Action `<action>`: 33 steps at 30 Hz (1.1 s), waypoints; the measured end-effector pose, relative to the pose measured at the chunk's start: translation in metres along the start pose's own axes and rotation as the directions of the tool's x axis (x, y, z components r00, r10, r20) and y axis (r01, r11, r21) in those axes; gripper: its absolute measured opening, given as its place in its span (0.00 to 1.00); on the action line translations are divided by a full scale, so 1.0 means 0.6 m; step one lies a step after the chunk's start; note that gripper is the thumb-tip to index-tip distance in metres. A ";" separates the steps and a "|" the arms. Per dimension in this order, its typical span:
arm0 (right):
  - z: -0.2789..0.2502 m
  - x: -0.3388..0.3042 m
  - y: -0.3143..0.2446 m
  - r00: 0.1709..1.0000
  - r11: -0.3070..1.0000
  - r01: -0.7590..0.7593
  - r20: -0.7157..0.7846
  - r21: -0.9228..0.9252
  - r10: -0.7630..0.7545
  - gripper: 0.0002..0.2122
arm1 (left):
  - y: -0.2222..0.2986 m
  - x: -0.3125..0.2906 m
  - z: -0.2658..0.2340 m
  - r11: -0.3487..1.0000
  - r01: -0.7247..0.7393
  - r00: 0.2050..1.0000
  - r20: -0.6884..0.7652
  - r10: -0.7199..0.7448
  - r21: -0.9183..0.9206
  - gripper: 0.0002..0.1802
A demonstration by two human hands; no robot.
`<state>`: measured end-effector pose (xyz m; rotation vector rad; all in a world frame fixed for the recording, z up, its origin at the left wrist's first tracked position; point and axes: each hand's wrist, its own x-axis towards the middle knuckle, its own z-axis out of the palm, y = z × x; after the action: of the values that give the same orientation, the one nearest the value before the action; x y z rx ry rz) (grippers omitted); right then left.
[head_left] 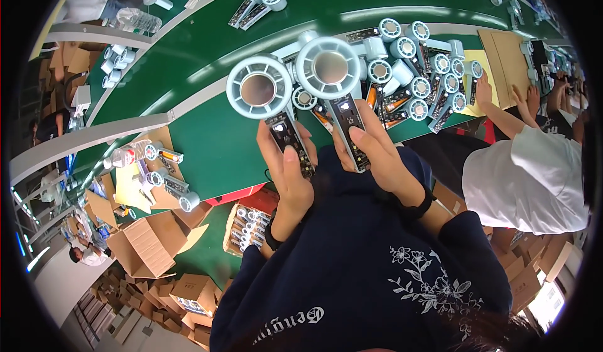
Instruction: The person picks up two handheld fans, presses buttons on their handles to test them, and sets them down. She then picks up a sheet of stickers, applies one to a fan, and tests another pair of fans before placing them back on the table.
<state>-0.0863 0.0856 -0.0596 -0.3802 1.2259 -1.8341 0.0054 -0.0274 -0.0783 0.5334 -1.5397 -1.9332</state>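
Note:
My left hand (287,170) is closed around the open handle of a light blue handheld fan (259,89), thumb on its black circuit board. Close beside it, my right hand (377,148) grips a second handheld fan (328,68) the same way, thumb on the board. Both fans stand heads up, with their round spoked faces and shiny centres toward me. Their heads are nearly touching above the green bench (213,145). Behind and to the right lies a pile of similar half-open fans (402,69), some showing orange parts inside their handles.
Two more fans (262,3) lie on the belt beyond a pale rail (195,101). At left are a plastic bottle (122,157) and an open carton (144,245). A box of fans (248,227) sits low beside me. A co-worker in a white shirt (527,176) works at right.

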 end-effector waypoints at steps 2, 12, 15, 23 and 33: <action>-0.002 -0.001 0.000 1.000 1.000 -0.002 -0.009 -0.001 0.002 0.16 | -0.002 -0.001 0.003 1.000 -0.007 1.000 0.008 0.007 -0.027 0.33; -0.007 -0.003 -0.005 0.999 1.000 -0.031 -0.024 0.005 0.031 0.15 | -0.003 0.000 0.010 0.998 0.058 0.998 -0.007 -0.058 0.039 0.32; -0.010 -0.004 -0.006 0.999 1.000 -0.030 -0.035 -0.007 0.030 0.14 | -0.005 0.000 0.013 0.998 0.062 0.998 -0.002 -0.062 0.027 0.32; -0.010 -0.008 0.002 0.999 0.999 0.042 -0.028 0.009 -0.042 0.15 | -0.012 -0.013 0.014 1.000 0.012 0.999 -0.038 -0.013 -0.027 0.33; -0.012 0.005 0.021 0.995 0.996 0.082 -0.068 0.044 -0.079 0.09 | -0.004 -0.001 0.030 0.989 0.147 0.981 -0.130 -0.141 0.031 0.25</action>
<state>-0.0865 0.0856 -0.0747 -0.3507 1.2259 -1.9546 -0.0065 -0.0137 -0.0760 0.7902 -1.4981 -1.9369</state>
